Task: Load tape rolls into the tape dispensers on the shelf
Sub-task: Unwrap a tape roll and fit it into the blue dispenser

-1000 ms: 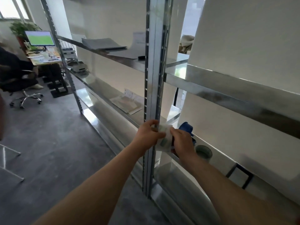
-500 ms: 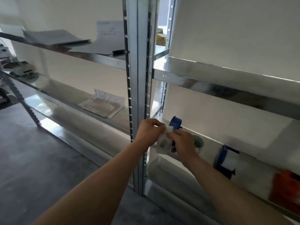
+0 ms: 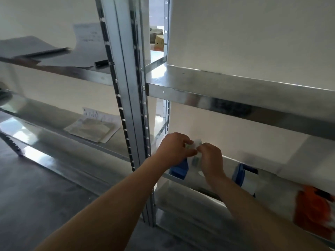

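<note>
Gripping: left hand (image 3: pixel 174 149) and right hand (image 3: pixel 211 158) both pinched on a pale, translucent tape roll (image 3: pixel 196 144), fingers curled close, thumbs and fingertips meeting at the roll's edge.
Tape roll: whitish, glossy, mostly covered by the two hands; held just above the front edge of the lower shelf (image 3: pixel 210 185), right of the upright post (image 3: pixel 126 98).
Nearest dispenser: blue dispenser (image 3: pixel 179 169), hard plastic, blocky and angular, sitting on the lower shelf directly under the left hand; contact with the hand unclear.
Second dispenser: another blue dispenser (image 3: pixel 242 175), curved plastic frame around a pale roll, further right on the same shelf, well apart from the hands.
Third dispenser: orange dispenser (image 3: pixel 313 212), blurred, at the far right edge of the shelf.
Shelving: galvanised sheet metal, smooth and reflective, folded edges; post punched with a row of slots.
Upper shelf (image 3: pixel 235 91): bare bright metal with a mirrored front lip.
Left bay: flat papers (image 3: pixel 92 126), matte and slightly creased, lying on the middle level; grey sheets (image 3: pixel 36 48) stacked on the level above.
Floor (image 3: pixel 36 205): dark grey, dull, faintly mottled.
Arms: bare forearms reaching in from the bottom of the frame.
</note>
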Available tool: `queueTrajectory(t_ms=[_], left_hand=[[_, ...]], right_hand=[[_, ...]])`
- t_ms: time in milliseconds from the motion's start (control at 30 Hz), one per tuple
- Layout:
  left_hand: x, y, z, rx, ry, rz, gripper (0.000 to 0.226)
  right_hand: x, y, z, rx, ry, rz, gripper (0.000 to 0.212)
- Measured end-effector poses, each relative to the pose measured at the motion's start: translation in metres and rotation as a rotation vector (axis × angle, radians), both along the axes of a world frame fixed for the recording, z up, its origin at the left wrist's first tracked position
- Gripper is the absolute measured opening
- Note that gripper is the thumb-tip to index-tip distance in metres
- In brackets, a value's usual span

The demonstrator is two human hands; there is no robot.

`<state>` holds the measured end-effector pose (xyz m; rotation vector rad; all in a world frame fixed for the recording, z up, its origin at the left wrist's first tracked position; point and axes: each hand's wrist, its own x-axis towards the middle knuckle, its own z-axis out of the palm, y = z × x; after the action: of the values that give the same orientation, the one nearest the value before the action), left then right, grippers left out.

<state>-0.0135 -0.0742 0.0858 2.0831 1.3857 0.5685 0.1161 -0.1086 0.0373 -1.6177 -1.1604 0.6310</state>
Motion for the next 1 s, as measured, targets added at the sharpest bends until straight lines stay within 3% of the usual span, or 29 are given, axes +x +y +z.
queueTrajectory(t_ms=[100, 200, 333, 567, 700, 833, 900, 1000], left_hand=[[0.011, 0.012, 0.002, 0.006, -0.034, 0.013, 0.026], [0.019, 0.02, 0.002, -0.01, -0.042, 0.002, 0.02], [0.025, 0.029, 0.002, -0.016, 0.049, -0.063, 0.02], [0.033, 0.053, -0.004, 0.089, 0.283, -0.253, 0.063], [0.031, 0.074, -0.007, -0.057, 0.005, -0.262, 0.061], [0.026, 0.092, -0.006, -0.288, -0.339, -0.287, 0.052], [0.023, 0.101, -0.003, -0.374, -0.462, -0.293, 0.045], [0.017, 0.115, -0.001, -0.49, -0.556, -0.283, 0.041]], right_hand=[[0.01, 0.007, 0.001, 0.015, 0.006, -0.03, 0.053], [0.02, 0.009, 0.001, -0.018, -0.173, 0.019, 0.037], [0.034, 0.019, -0.006, -0.089, -0.261, 0.034, 0.024], [0.036, 0.036, -0.002, -0.086, -0.517, 0.047, 0.019], [0.036, 0.045, 0.007, -0.15, -0.237, -0.047, 0.03], [0.021, 0.058, 0.024, -0.099, 0.264, -0.151, 0.015], [0.01, 0.062, 0.031, -0.06, 0.334, -0.181, 0.014], [-0.003, 0.066, 0.034, -0.015, 0.278, -0.185, 0.01]])
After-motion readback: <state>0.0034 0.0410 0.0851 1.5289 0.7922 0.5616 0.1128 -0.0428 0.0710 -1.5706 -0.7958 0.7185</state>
